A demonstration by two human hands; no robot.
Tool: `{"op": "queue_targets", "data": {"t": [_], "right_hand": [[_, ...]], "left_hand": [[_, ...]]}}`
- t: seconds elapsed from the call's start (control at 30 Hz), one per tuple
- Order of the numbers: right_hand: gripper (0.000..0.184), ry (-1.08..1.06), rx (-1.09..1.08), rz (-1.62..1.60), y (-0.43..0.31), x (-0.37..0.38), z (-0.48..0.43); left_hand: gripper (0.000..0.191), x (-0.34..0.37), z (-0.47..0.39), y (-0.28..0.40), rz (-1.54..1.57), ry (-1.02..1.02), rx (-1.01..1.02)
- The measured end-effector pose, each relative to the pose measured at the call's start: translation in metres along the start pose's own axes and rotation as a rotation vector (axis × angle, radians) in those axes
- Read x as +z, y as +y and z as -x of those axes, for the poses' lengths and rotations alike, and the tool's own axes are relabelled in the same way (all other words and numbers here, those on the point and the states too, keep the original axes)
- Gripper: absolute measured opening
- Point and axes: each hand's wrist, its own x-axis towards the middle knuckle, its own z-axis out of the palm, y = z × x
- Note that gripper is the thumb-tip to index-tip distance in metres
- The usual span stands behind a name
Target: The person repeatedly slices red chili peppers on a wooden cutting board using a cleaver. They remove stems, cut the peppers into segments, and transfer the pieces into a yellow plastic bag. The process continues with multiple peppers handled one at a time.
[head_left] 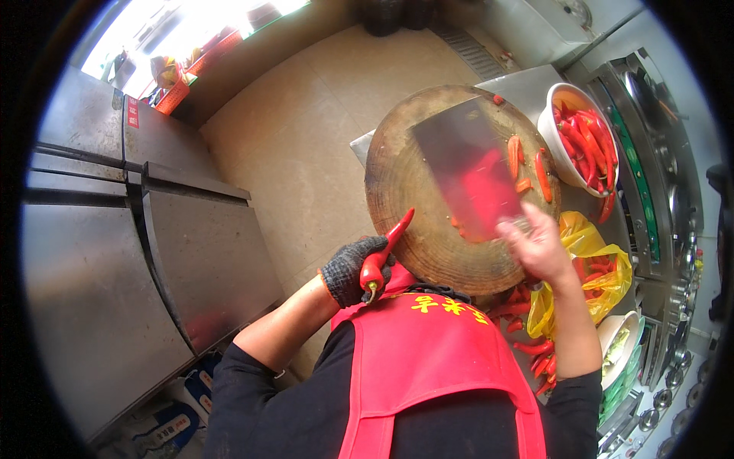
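Observation:
In my left hand [344, 275], which wears a dark grey knitted glove, is a whole red chili pepper [375, 267]. Its stem points toward my apron and its tip reaches over the near left edge of a round wooden chopping block [398, 172]. My bare right hand [539, 246] grips a wide-bladed cleaver [453, 149], blurred by motion, over the block. The blade reflects red and hides part of the wood. Cut chili pieces [542, 177] lie along the block's right side, and small bits show beside the cleaver's lower edge.
Right of the block stands a white bowl [547, 129] of whole red chilies. Nearer me are a yellow plastic bag [619, 287] with chilies inside and loose chilies [539, 350]. Stainless steel cabinets [206, 246] line the left; a floor drain [467, 51] lies beyond the block.

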Motion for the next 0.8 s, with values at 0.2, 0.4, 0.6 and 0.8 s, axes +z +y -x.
{"op": "queue_targets", "data": {"t": [0.2,0.4,0.6,0.8], "right_hand": [[0.036,-0.110,-0.006,0.149,0.014,0.046,-0.022],[0.036,-0.123,0.006,0.267,0.014,0.043,-0.029],[0.033,-0.101,-0.056,0.207,0.021,0.039,-0.023],[0.034,-0.178,0.066,0.143,0.026,0.031,-0.016]], "left_hand": [[0.036,-0.002,-0.006,0.000,-0.142,0.000,-0.004],[0.039,-0.003,-0.012,-0.001,-0.217,0.025,0.012],[0.038,-0.010,-0.020,-0.007,-0.179,0.009,0.045],[0.036,-0.011,-0.021,-0.006,-0.196,0.008,0.024]]}}
